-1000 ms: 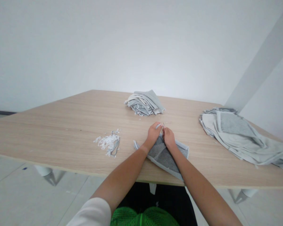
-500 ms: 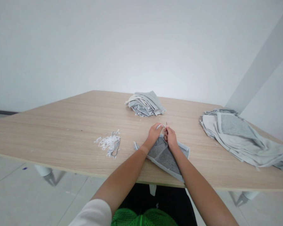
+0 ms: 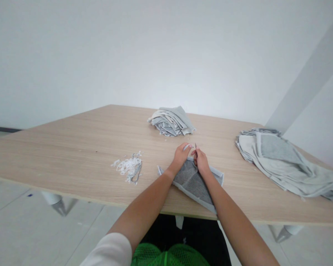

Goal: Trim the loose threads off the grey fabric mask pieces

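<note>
While both forearms reach out over a light oak-look wooden tabletop [image 3: 72, 155], a white sleeve [image 3: 108, 251] shows at the lower left, and a loose heap of white and grey fabric trimmings [image 3: 127, 167] lies on the wood, well left of the hands. The left hand [image 3: 180, 157] is half closed, its fingertips [image 3: 187, 147] pinching the top of a triangular grey cloth piece with a pale binding [image 3: 190, 183], which lies flat on the table directly under both hands. Just beside it, nearly touching, the right hand [image 3: 201, 162] is drawn into a tight pinch, with a thin metal point [image 3: 195, 146] sticking up from its fingers; it is too small to tell what tool this belongs to. Farther up the table sits a folded stack of grey and cream fabric pieces [image 3: 170, 122]. Off to the right, a larger, looser pile of pale grey cloth with darker grey panels [image 3: 277, 159] spreads across the tabletop and reaches its edge.
</note>
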The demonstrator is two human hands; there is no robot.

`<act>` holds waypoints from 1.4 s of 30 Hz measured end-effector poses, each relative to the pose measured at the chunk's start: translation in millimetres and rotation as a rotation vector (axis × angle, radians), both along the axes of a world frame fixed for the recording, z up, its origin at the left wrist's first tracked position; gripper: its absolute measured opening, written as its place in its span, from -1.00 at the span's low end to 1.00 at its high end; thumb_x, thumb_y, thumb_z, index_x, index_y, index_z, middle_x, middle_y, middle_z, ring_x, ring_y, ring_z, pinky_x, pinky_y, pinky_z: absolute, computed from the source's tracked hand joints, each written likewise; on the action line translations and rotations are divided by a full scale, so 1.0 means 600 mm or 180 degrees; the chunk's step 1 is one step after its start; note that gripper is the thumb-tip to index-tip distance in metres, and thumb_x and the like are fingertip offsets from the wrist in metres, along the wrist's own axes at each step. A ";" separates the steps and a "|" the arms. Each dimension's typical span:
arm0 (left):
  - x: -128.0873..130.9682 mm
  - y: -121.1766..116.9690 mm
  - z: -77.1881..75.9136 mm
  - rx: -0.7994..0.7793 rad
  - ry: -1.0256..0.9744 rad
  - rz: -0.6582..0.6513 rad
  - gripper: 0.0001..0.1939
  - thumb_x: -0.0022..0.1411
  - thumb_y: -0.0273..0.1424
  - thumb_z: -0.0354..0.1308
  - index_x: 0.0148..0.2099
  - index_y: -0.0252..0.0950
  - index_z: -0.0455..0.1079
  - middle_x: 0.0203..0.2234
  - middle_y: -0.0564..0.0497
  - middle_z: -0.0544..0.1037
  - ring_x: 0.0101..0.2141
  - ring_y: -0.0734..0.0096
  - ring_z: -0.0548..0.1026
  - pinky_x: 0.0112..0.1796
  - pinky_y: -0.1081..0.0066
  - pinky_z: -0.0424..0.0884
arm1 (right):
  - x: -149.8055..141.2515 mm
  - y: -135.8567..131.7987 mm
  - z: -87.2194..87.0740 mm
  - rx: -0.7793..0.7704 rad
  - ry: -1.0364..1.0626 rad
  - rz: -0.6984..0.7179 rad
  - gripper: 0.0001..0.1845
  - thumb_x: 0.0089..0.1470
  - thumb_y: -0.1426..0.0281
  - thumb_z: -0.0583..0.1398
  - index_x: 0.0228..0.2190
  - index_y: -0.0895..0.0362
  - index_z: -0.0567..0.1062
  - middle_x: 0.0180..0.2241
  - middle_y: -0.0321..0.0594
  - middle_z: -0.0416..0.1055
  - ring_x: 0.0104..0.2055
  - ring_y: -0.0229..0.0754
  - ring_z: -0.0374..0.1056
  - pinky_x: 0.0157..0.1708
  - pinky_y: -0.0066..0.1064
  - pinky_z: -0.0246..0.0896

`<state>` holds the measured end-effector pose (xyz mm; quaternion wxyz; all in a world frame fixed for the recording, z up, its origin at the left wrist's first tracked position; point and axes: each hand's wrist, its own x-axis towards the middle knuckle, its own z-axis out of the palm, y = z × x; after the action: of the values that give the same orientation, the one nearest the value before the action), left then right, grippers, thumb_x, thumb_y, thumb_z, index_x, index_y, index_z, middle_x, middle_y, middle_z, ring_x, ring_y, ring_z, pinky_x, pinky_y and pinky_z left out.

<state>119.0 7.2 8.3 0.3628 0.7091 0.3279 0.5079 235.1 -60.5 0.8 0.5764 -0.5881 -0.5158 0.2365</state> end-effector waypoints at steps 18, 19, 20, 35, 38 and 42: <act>-0.002 0.002 -0.005 0.0039 0.0044 0.0036 -0.73 0.40 -0.24 0.08 -0.25 -0.26 0.51 -0.31 -0.01 0.63 -0.21 0.31 0.53 -0.09 0.38 0.43 | -0.001 -0.001 -0.015 0.0269 -0.1339 -0.0133 -0.51 0.45 0.09 -0.18 -0.42 0.02 0.28 -0.44 -0.25 0.30 -0.32 -0.08 0.26 -0.14 -0.26 0.16; -0.002 0.002 -0.005 0.0038 0.0051 0.0037 -0.73 0.40 -0.24 0.08 -0.25 -0.26 0.51 -0.31 -0.01 0.63 -0.21 0.31 0.53 -0.09 0.38 0.43 | -0.002 -0.001 -0.016 0.0259 -0.1334 -0.0137 -0.52 0.45 0.10 -0.19 -0.41 0.02 0.28 -0.44 -0.25 0.31 -0.31 -0.08 0.26 -0.14 -0.26 0.16; -0.002 0.002 -0.005 0.0042 0.0051 0.0034 -0.73 0.40 -0.24 0.08 -0.25 -0.26 0.51 -0.31 -0.01 0.63 -0.21 0.31 0.54 -0.08 0.38 0.43 | -0.002 -0.001 -0.017 0.0243 -0.1327 -0.0141 -0.52 0.45 0.11 -0.19 -0.41 0.02 0.28 -0.44 -0.25 0.31 -0.31 -0.08 0.27 -0.14 -0.26 0.15; -0.001 0.002 -0.009 0.0147 0.0122 0.0087 -0.72 0.43 -0.24 0.05 -0.21 -0.27 0.50 -0.25 -0.03 0.64 -0.15 0.31 0.55 -0.03 0.38 0.42 | -0.002 0.001 -0.019 0.0140 -0.1755 -0.0265 -0.50 0.47 0.10 -0.21 -0.35 0.02 0.33 -0.35 -0.15 0.42 -0.23 -0.05 0.36 -0.13 -0.29 0.21; -0.001 0.001 -0.009 0.0149 0.0107 0.0070 -0.73 0.43 -0.25 0.05 -0.23 -0.27 0.49 -0.26 -0.04 0.64 -0.15 0.30 0.54 -0.05 0.38 0.42 | -0.003 0.001 -0.017 0.0091 -0.1738 -0.0284 -0.48 0.46 0.08 -0.22 -0.36 0.02 0.34 -0.35 -0.14 0.43 -0.25 -0.03 0.37 -0.14 -0.27 0.22; 0.000 0.001 -0.010 0.0163 0.0113 0.0036 -0.73 0.42 -0.23 0.05 -0.24 -0.26 0.47 -0.27 -0.03 0.63 -0.17 0.31 0.54 -0.06 0.39 0.41 | -0.003 0.000 -0.016 0.0084 -0.1646 -0.0296 -0.48 0.46 0.07 -0.21 -0.36 0.02 0.35 -0.34 -0.14 0.44 -0.25 -0.03 0.37 -0.14 -0.27 0.23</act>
<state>119.0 7.6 2.3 0.3358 0.7252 0.3252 0.5055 233.3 -60.4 -8.9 0.4433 -0.6445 -0.6214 0.0448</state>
